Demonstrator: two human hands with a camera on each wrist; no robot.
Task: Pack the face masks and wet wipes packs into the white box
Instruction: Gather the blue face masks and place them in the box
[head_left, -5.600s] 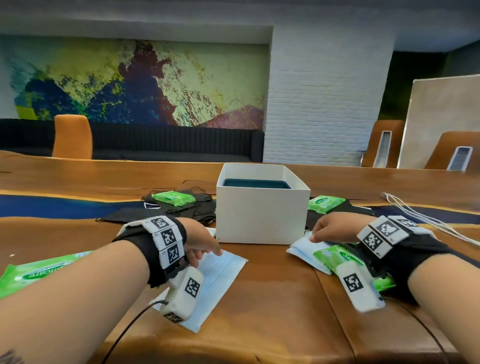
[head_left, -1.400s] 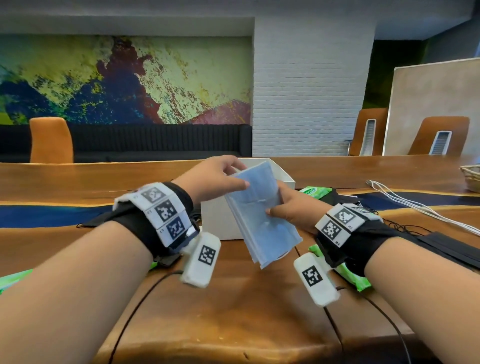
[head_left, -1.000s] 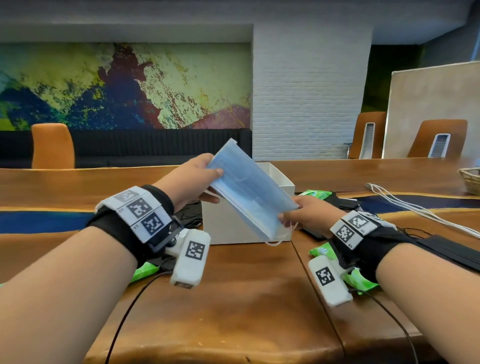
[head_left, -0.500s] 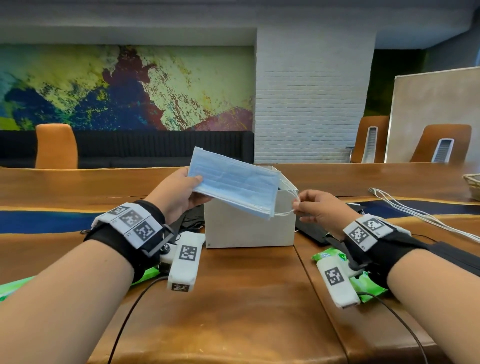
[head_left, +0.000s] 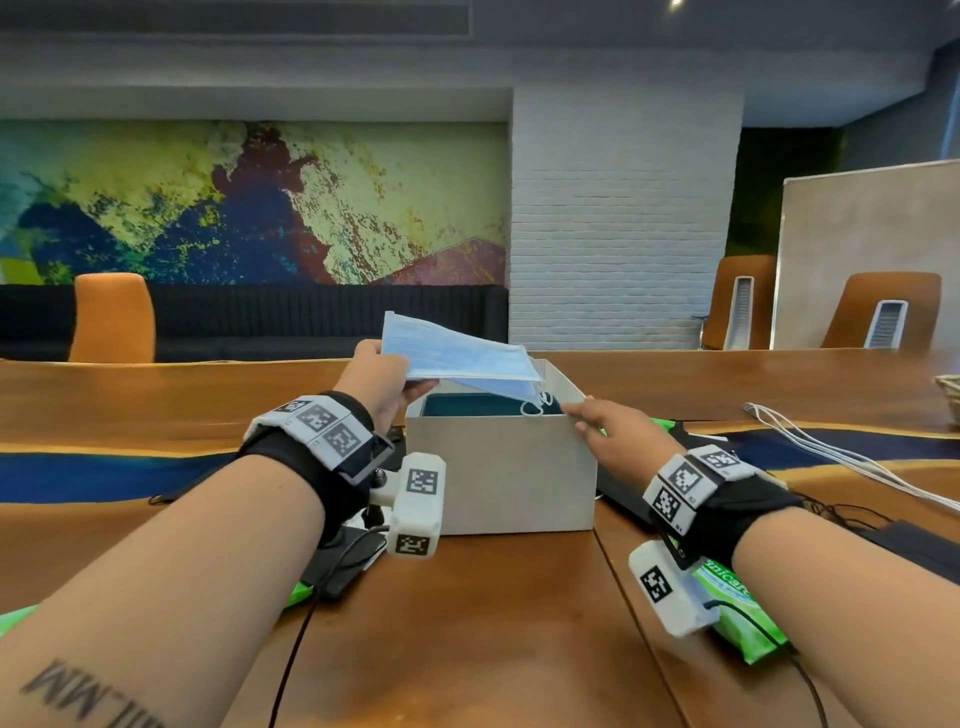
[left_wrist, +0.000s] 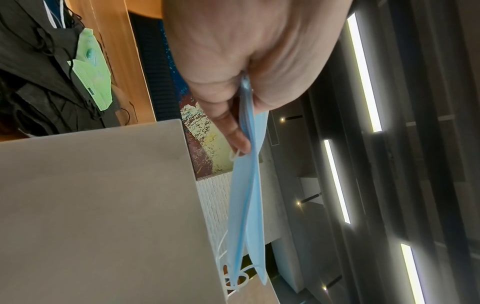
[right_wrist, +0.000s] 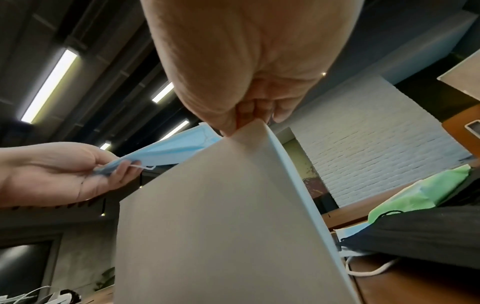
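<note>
My left hand (head_left: 387, 379) pinches a stack of blue face masks (head_left: 457, 358) by its left end and holds it tilted over the open white box (head_left: 498, 478); the ear loops hang just above the opening. The left wrist view shows the blue face masks (left_wrist: 246, 195) edge-on beside the white box (left_wrist: 103, 205). My right hand (head_left: 576, 415) pinches the box's near right top corner, as the right wrist view shows for this hand (right_wrist: 252, 117). Something dark teal (head_left: 483, 405) lies inside the box. One green wet wipes pack (head_left: 737, 608) lies under my right wrist.
Black masks (left_wrist: 39, 61) with a green wipes pack (left_wrist: 91, 78) on them lie left of the box; more black masks (right_wrist: 428, 230) and a green pack (right_wrist: 428, 193) lie to its right. White cables (head_left: 831, 452) cross the table's right side. A dark flat device (head_left: 348, 566) lies under my left wrist.
My right hand let go of the masks' right end and dropped to the box's corner. My left hand alone carried the stack forward over the box opening.
</note>
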